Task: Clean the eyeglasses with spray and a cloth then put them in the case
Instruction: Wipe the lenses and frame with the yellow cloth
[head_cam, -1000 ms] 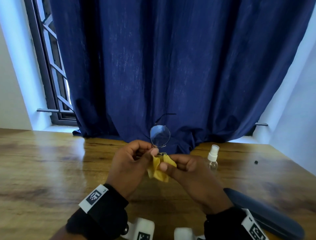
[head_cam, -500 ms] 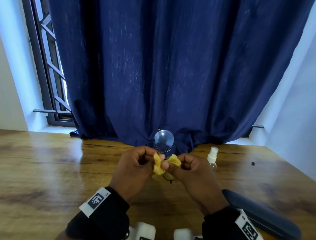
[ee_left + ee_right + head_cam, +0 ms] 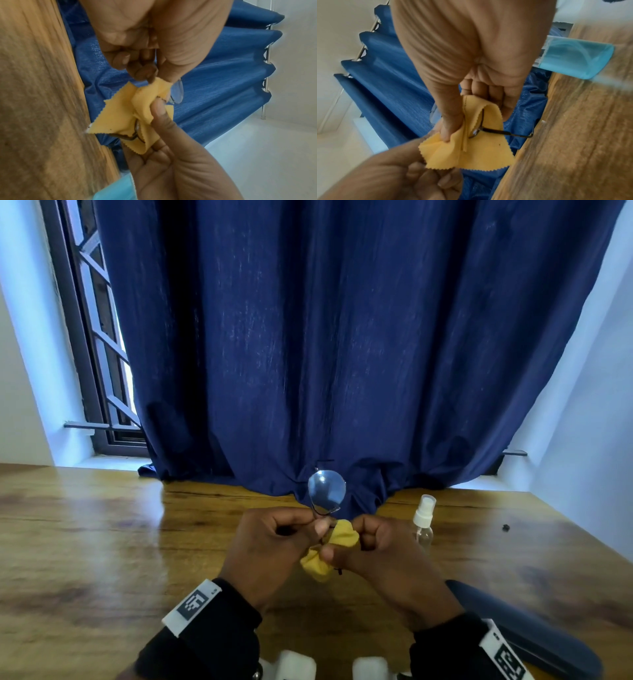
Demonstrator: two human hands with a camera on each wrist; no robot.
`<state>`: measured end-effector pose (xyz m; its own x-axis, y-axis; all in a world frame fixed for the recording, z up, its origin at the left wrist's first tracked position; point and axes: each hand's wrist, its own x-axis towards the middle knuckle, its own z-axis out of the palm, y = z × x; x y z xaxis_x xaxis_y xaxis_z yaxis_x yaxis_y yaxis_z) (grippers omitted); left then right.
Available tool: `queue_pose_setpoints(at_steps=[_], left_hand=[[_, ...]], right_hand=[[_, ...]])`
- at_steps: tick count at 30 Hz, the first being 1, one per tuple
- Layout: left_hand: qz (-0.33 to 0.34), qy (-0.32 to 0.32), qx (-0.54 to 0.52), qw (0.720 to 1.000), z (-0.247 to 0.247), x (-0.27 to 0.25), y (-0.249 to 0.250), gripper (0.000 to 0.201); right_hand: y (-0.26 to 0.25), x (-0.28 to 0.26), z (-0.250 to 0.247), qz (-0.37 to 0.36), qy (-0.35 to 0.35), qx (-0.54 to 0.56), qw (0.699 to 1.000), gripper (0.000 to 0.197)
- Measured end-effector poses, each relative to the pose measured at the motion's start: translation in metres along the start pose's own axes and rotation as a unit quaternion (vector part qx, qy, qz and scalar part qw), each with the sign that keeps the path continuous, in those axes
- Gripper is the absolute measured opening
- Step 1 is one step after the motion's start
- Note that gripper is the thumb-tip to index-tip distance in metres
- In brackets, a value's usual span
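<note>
The thin-framed eyeglasses (image 3: 327, 491) are held upright above the wooden table (image 3: 102, 542). One lens stands clear above my hands. My left hand (image 3: 318, 529) pinches the frame just below that lens (image 3: 177, 93). My right hand (image 3: 342, 541) pinches the yellow cloth (image 3: 337, 542), which is folded round the lower lens. That lens is mostly hidden inside the cloth (image 3: 471, 148). A dark temple arm (image 3: 505, 133) sticks out of the fold. The clear spray bottle (image 3: 424, 522) stands just right of my right hand. The dark blue case (image 3: 520, 621) lies at the near right.
A blue curtain (image 3: 342, 337) hangs behind the table and bunches on its far edge. A barred window (image 3: 99, 371) is at the back left. A small dark speck (image 3: 505, 528) lies at the far right of the table.
My hands have drawn closer together. The right hand has worked the cloth round the lower lens, and the free upper lens has turned slightly.
</note>
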<state>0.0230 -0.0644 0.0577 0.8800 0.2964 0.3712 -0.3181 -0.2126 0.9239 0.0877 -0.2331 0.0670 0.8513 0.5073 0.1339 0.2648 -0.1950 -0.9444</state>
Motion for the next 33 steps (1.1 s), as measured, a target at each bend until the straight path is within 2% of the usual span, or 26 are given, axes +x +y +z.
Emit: queue_pose_setpoints(at_steps=[3,7,12,16,18,20,24,29,33], left_hand=[[-0.004,-0.019,0.016,1.000,0.004,0.000,0.000,0.012],[-0.012,-0.036,-0.005,0.999,0.000,0.004,-0.001,0.014],[-0.025,-0.035,-0.006,0.999,-0.001,0.004,-0.005,0.014],[-0.100,-0.055,-0.098,0.989,0.000,0.005,-0.004,0.022],[-0.123,-0.047,-0.126,0.983,0.000,0.005,-0.006,0.033],[-0.131,-0.028,-0.148,0.980,0.000,0.005,-0.006,0.038],[-0.146,-0.019,-0.191,0.970,-0.003,0.006,-0.002,0.031],[-0.142,0.026,-0.176,0.974,-0.007,0.009,-0.002,0.026],[-0.119,0.054,-0.150,0.980,-0.009,0.012,-0.005,0.020]], right_hand=[[0.000,-0.002,0.002,-0.006,0.015,-0.020,1.000,0.026],[-0.001,-0.003,0.002,-0.020,0.029,-0.030,0.999,0.012],[-0.002,-0.001,0.000,-0.024,0.049,-0.071,0.996,0.031],[-0.003,-0.001,0.002,-0.037,0.084,-0.096,0.991,0.045],[-0.006,-0.002,0.004,-0.042,0.095,-0.081,0.991,0.044],[-0.009,-0.004,0.004,-0.042,0.080,-0.040,0.995,0.036],[-0.008,-0.005,0.003,-0.010,0.004,0.020,1.000,0.022],[-0.006,-0.005,-0.007,-0.006,-0.085,0.023,0.996,0.030],[-0.006,-0.005,-0.018,-0.024,-0.083,-0.001,0.996,0.019]])
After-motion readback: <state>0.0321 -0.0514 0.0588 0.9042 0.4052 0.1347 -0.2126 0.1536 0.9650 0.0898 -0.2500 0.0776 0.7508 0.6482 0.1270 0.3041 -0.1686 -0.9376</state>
